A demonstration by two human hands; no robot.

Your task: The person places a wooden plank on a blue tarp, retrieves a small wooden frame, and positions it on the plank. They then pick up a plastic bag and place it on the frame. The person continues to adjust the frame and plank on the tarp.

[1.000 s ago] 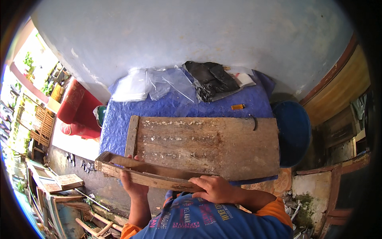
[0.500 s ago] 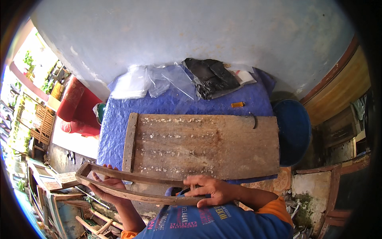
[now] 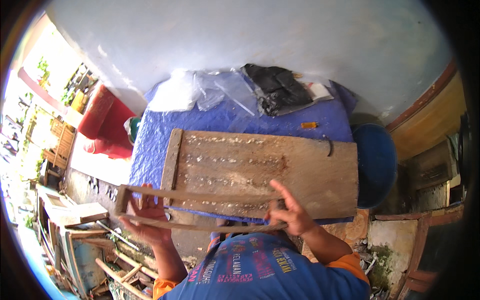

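Observation:
A long, narrow wooden frame [image 3: 205, 195] is held level in front of my body, above the near edge of a wooden board. My left hand [image 3: 154, 234] grips its left end, with fingers showing through the opening between the two rails. At the right end, my right hand [image 3: 299, 217] is closed on the frame, index finger stretched out away from me. The wide wooden board [image 3: 320, 182] lies flat, with white bits in rows over its surface and a raised strip along its left edge. Near its far right corner rests a dark curved object [image 3: 329, 146].
A blue sheet [image 3: 150, 160] covers the table under the board. Clear plastic bags [image 3: 175, 92], a black plastic bag [image 3: 280, 87] and an orange lighter [image 3: 309, 125] lie on it. To the right stands a blue barrel [image 3: 375, 165]; a red armchair [image 3: 107, 122] is at left.
The wooden frame has moved away from my body and slightly right, now overlapping the board's near edge. Both hands moved with it, and my right index finger now points outward.

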